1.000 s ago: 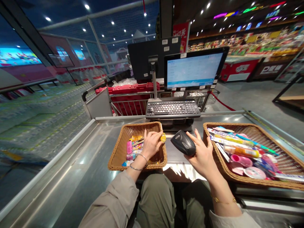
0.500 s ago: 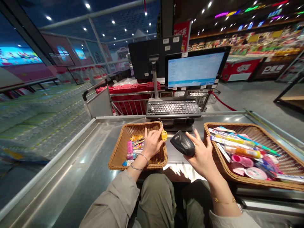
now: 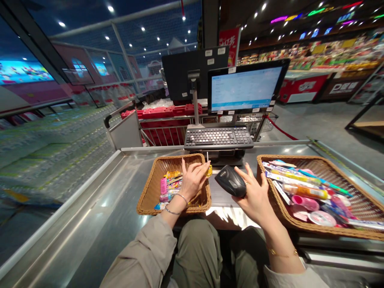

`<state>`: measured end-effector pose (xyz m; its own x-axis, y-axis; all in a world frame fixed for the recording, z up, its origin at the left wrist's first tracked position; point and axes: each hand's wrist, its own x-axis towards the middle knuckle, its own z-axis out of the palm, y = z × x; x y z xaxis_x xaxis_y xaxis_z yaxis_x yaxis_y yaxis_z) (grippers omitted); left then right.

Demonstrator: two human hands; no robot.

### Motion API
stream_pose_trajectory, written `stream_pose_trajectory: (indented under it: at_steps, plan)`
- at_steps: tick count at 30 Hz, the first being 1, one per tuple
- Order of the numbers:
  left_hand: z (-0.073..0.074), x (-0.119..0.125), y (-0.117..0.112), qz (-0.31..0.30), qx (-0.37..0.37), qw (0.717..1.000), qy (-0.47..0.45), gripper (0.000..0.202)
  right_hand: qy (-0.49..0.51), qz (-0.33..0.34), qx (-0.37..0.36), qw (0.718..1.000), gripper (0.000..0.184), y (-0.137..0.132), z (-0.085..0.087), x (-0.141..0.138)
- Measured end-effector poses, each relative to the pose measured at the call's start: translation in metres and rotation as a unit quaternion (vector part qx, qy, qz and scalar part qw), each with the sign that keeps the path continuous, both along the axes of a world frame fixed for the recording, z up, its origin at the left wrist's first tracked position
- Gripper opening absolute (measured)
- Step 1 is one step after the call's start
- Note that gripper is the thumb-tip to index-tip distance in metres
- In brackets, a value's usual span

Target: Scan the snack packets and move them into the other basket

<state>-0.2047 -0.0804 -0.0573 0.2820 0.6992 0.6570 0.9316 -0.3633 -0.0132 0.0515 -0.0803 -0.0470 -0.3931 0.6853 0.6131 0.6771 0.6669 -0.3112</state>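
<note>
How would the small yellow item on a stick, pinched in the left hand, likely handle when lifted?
Probably very light: the left hand holds the yellow item by fingertips alone, while the right hand cradles the bulkier scanner. The item's thin white stick looks stiff, standing straight up. The wrapper seems glossy, so perhaps slightly slippery; too small to be sure.

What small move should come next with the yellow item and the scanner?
Probably shift the small yellow item a little right, toward the front of the black scanner. The left hand pinches it above the left basket's right rim, the right hand holds the scanner close beside it, and a gap separates them.
</note>
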Motion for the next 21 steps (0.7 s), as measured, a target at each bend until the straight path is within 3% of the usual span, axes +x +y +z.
stream_pose_trajectory:
  at_steps: [21]
  plan:
    - [0.0063,0.0051,-0.0015,-0.005,-0.014,1.0,-0.023,0.077,-0.004,0.001,-0.004,1.0,0.037,-0.0012,0.0035,0.0002]
